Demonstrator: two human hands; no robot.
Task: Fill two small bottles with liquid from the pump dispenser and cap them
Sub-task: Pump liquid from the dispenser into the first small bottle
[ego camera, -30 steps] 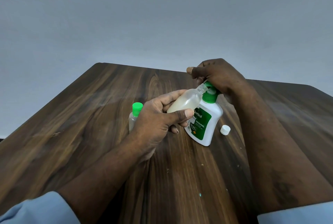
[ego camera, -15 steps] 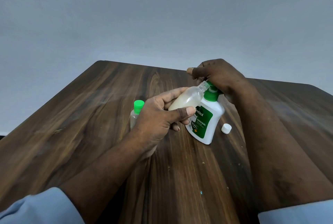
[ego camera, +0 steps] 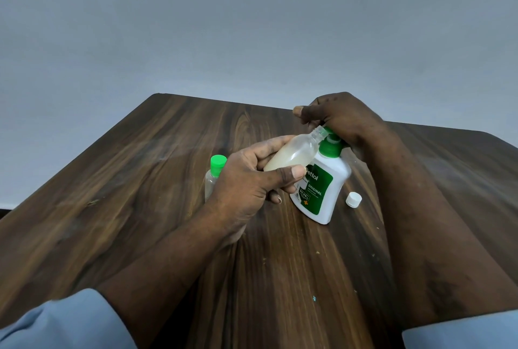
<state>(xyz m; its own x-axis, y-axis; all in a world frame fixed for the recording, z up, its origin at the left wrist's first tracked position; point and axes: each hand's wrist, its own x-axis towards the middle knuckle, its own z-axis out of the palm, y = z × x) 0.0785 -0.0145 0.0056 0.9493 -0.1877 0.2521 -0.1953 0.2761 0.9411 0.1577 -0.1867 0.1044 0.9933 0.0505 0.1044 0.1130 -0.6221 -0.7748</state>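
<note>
Setting: plain indoor room, exact kind not determinable. Evidence: dark wood-grain worktop (ego camera: 168,180); plain grey-blue wall (ego camera: 252,26) behind it; household pump dispenser (ego camera: 339,180).

The dark wooden table (ego camera: 140,208) carries a pump dispenser (ego camera: 322,197), a white cap (ego camera: 353,199) just right of it, and a green-capped bottle (ego camera: 210,180) further left.

Matt wood-grain table (ego camera: 140,194), glossy plastic dispenser (ego camera: 333,194)

Pump head (ego camera: 328,130) covered by right hand (ego camera: 345,118), capped bottle (ego camera: 213,173) partly hidden
</note>
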